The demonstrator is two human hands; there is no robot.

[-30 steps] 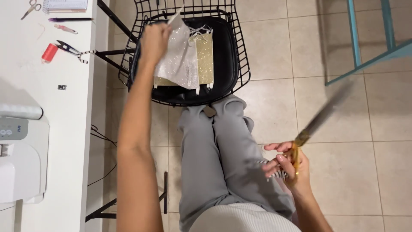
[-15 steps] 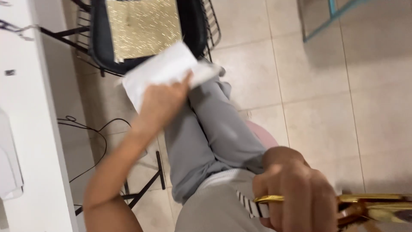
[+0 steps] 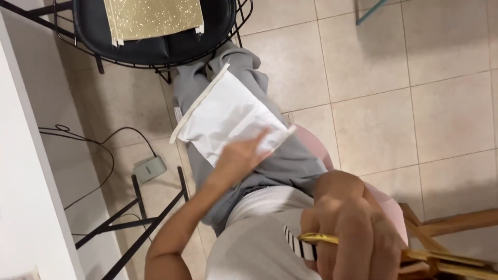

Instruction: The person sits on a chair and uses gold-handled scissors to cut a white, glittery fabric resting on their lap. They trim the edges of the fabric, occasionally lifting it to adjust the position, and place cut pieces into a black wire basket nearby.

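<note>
Right now your left hand (image 3: 239,155) is pinching a white piece of fabric (image 3: 223,116) by its lower edge, fingers closed on it, and the piece lies flat over your grey-trousered legs (image 3: 290,166), stretched out in front of you. One long side of the white piece carries a narrow cream strip that runs up toward the black chair. Its far corner points at the chair's front rim without touching it.

Your right hand (image 3: 353,233) sits close to the camera, low in the frame, wrapped shut around the gold handles of a pair of scissors (image 3: 436,256) — the blades run off toward the lower right edge, and you cannot tell from this angle whether they are parted. The two hands are well apart, the left out over your thighs, the right drawn in near your waist.

On the black wire chair (image 3: 171,49) ahead of you lies a gold glitter sheet (image 3: 153,15), flat on the dark seat cushion. To your left runs the white table (image 3: 21,171) edge, with its black legs crossing beneath it. A black cable trails across the beige tiled floor (image 3: 415,103) to a small grey adapter box (image 3: 149,168) just beside your legs. A pink cushion (image 3: 319,148) shows beneath you, and a wooden frame (image 3: 456,223) juts in at the lower right.
</note>
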